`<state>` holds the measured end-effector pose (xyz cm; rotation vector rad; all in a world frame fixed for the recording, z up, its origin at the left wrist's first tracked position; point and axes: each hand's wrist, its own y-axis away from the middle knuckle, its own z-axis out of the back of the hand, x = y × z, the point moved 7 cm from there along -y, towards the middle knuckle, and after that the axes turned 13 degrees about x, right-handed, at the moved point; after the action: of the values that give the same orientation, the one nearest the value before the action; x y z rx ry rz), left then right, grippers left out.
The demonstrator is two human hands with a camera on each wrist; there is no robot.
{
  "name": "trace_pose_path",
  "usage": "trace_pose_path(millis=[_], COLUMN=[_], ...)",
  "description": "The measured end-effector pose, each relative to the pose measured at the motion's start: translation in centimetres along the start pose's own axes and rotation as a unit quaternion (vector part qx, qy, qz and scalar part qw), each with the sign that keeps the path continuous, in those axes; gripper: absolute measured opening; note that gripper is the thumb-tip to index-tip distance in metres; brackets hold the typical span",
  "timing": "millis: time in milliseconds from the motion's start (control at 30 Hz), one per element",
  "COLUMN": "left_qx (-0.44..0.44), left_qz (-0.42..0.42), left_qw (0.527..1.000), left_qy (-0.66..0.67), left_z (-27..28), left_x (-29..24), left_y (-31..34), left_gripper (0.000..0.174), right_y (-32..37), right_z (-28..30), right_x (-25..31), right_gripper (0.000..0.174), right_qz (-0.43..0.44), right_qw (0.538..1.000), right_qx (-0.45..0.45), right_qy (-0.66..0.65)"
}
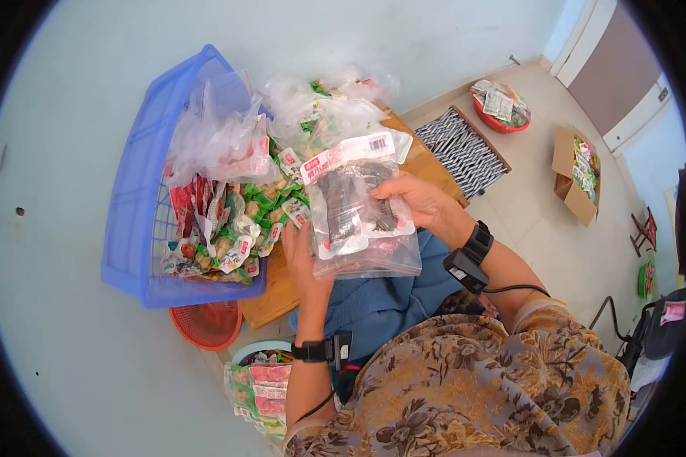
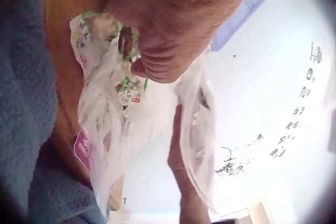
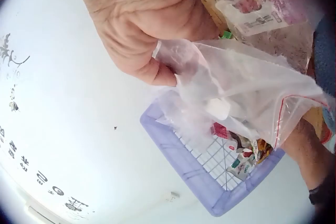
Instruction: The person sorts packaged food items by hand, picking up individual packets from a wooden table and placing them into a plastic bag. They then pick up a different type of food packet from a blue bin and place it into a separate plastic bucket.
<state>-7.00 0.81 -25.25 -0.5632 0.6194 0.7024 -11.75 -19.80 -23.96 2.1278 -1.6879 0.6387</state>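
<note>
My right hand (image 1: pixel 418 199) pinches a clear zip bag (image 1: pixel 358 263) at its side, the thumb lying over the front. A white label with red print and a barcode crosses one end, and dark contents show through the plastic. In the right wrist view, the bag's red zip line (image 3: pixel 281 124) is visible. Beside the bag, my left hand (image 1: pixel 303 255) reaches to small green-and-white snack packets (image 1: pixel 270 202), its fingertips partly hidden. Bent fingers lie close over packets (image 2: pixel 131 90) in the left wrist view; I cannot tell whether they grip one.
A blue plastic basket (image 1: pixel 122 251) tilts at the left, with snack packets and empty-looking clear bags (image 1: pixel 217 141) in it. More bagged goods (image 1: pixel 320 103) lie on the wooden table (image 1: pixel 270 297). A red basin (image 1: pixel 501 122) and a cardboard box (image 1: pixel 564 171) of packets stand on the floor.
</note>
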Motion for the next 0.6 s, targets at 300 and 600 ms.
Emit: trace_pose_path(millis=[300,600], left_qx=[0.056,-0.116], left_qz=[0.176,0.196], left_qw=[0.749,0.815], left_qy=[0.636,0.534], left_z=[0.0,3.7], left_x=[-4.6,-3.6], left_y=[7.6,9.0], left_gripper=[0.044,0.016], right_y=[0.6,0.9], right_z=[0.9,-3.5], right_x=[-4.1,-8.6], right_gripper=[0.047,0.041], right_qz=[-0.025,-0.036], right_qw=[0.993,0.989], right_qx=[-0.018,0.001], right_qy=[-0.11,-0.145])
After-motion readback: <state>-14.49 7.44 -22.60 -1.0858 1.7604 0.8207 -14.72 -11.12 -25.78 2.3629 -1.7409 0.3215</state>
